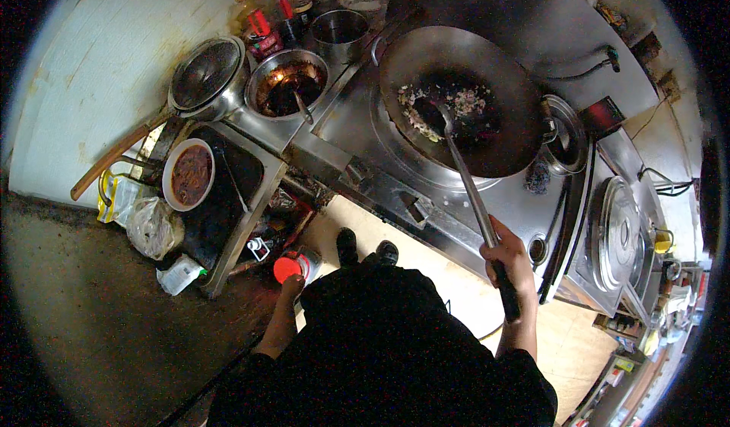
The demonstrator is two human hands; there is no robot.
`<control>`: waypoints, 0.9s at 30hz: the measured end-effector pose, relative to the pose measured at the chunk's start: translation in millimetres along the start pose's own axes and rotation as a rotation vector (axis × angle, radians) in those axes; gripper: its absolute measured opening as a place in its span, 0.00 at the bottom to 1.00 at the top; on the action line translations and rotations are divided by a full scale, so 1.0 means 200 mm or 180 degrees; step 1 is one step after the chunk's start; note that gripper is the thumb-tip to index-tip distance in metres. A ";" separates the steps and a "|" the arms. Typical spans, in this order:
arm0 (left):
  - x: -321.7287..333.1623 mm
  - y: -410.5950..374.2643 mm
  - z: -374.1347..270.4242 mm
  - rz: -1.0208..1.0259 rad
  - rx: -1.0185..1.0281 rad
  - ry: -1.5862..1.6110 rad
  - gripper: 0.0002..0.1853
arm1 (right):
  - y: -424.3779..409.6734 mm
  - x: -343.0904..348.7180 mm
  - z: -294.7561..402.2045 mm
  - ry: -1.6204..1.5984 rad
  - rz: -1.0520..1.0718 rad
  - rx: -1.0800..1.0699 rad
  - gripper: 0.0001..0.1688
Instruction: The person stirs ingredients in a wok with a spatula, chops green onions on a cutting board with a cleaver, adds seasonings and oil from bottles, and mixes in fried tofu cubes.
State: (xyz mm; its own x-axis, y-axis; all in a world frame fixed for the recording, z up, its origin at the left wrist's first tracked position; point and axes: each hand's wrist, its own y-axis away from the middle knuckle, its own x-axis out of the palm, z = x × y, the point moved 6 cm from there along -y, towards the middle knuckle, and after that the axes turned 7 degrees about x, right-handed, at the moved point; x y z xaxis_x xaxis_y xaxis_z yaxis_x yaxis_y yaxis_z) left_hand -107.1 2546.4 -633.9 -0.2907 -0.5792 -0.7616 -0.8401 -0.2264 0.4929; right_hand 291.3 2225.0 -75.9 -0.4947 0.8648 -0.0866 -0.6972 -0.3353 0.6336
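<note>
My right hand [509,255] grips the dark handle of a long metal wok ladle [472,190]. The ladle's head rests inside a large wok [516,125] on the stove, among chopped pale and pinkish food [469,101]. My left hand [292,288] is low at the left, at a clear jar with a red lid [287,267]; the fingers are mostly hidden, and the jar appears held. Left of the wok stands a metal bowl of dark sauce [288,87] with a spoon in it. A white bowl [189,174] holds reddish-brown sauce with pieces in it.
A wooden-handled pan [122,152] with a strainer on top stands at the left, beside bottles and a dark-filled pot [340,28]. Plastic bags [154,228] lie on the side counter. Metal lids [619,233] are at the right. The stove's front edge runs between me and the wok.
</note>
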 end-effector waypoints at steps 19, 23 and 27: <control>-0.06 -0.08 -0.13 -0.0236 0.0805 -0.0130 0.06 | -0.94 0.09 0.03 -0.0230 -0.0115 -0.0458 0.09; -0.01 -0.06 -0.14 -0.0184 0.0662 -0.0636 0.07 | -0.61 0.19 -0.01 -0.0556 0.0285 -0.0465 0.23; 0.00 -0.02 -0.11 -0.0097 0.0344 -0.0241 0.07 | -0.54 0.14 -0.06 -0.1214 0.0634 -0.0156 0.30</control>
State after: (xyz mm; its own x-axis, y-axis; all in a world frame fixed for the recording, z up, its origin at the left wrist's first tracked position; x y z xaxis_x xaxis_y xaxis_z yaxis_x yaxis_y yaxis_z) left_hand -94.2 2530.9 -626.7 -0.2946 -0.5118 -0.8070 -0.8923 -0.1550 0.4241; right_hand 347.2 2281.7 -156.2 -0.4012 0.8545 0.3299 -0.6359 -0.5191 0.5711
